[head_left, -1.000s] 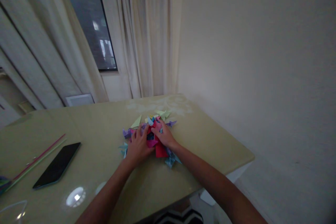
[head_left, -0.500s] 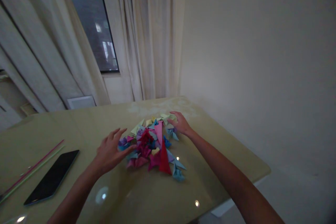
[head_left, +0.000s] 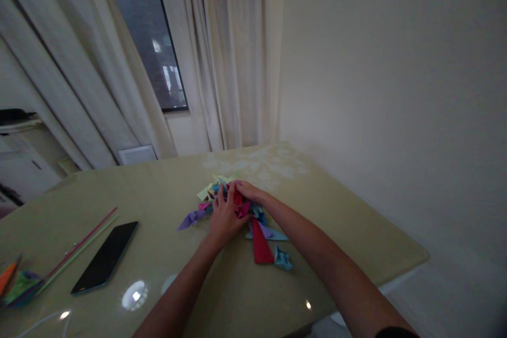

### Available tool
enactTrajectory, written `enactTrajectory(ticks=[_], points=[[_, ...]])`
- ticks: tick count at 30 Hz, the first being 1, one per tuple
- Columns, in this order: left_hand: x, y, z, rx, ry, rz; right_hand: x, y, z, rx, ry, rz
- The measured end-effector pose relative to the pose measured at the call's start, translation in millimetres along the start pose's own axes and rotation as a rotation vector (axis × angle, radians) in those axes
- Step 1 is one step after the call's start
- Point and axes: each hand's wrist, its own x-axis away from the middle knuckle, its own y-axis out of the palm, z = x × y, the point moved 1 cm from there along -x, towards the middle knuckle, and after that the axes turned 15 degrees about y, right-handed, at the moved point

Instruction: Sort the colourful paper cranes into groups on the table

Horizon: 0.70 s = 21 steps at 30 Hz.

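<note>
A heap of small folded coloured papers in red, pink, blue, purple and pale green lies near the middle of the glossy beige table. My left hand lies on top of the heap with its fingers cupped over the pieces. My right hand presses against the heap's far right side, fingers curled round the papers. The two hands meet over the pile and hide its middle. A long red piece and a blue one stick out toward me.
A black phone lies flat at the left, with pink and green straws beside it. More coloured paper sits at the left edge. A white cable is at the front left. Curtains, a window and a wall stand behind.
Half a second ago my hands were spread apart at either side of the heap; now both have closed in on it and pushed the papers together.
</note>
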Motion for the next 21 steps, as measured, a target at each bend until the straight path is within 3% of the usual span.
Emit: enactTrajectory(ticks=[4,8,11,14,17,19,21], points=[[-28.5,-19.3,-8.6,0.013,0.087,0.145,10.8,-3.2,-22.2,-0.097,-0.039,-0.042],[-46.2,-58.3,-10.3,0.115,0.233,0.259,25.2,-37.8,-51.3,-0.148,-0.108,-0.023],[-37.5,-83.3,-21.4,0.252,0.189,0.26,46.7,-70.3,-57.5,-0.04,-0.202,-0.013],[-10.4,-94.8,-44.5,0.315,0.113,0.181,75.5,-97.7,-37.0,0.177,-0.21,0.037],[22.9,-94.8,-66.3,0.211,0.086,0.099,106.0,-111.5,1.9,0.286,-0.144,0.139],[43.0,-89.5,-67.9,0.122,0.087,0.049,123.6,-109.8,27.8,0.316,-0.124,0.154],[59.4,-79.8,-52.5,0.006,0.095,0.019,134.8,-100.8,46.8,0.36,-0.131,0.169]])
